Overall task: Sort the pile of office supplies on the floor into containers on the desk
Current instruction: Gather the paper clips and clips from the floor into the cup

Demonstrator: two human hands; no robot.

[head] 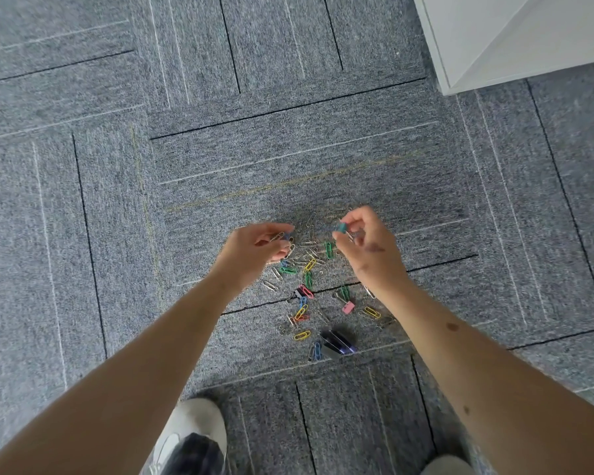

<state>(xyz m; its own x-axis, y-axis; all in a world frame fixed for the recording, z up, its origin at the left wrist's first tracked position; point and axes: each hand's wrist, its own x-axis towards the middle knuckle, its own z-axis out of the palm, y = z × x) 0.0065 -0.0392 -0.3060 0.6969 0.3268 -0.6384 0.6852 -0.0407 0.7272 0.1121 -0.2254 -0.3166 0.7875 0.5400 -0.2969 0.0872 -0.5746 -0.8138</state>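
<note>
Grey carpet (288, 149); white furniture (494, 36) corner far right. Clip pile (309, 289) on carpet between forearms, long axis running away from shoe (192, 437). Left hand (261, 243) curled round paper clips (282, 236); right hand (367, 245) pinches teal clip (341, 228).

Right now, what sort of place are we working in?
Likely an office: grey carpet tiles with dark seams, a white furniture panel, perhaps the desk, upper right, and coloured wire paper clips scattered under the left hand and the right hand, which pinches a teal binder clip.
</note>
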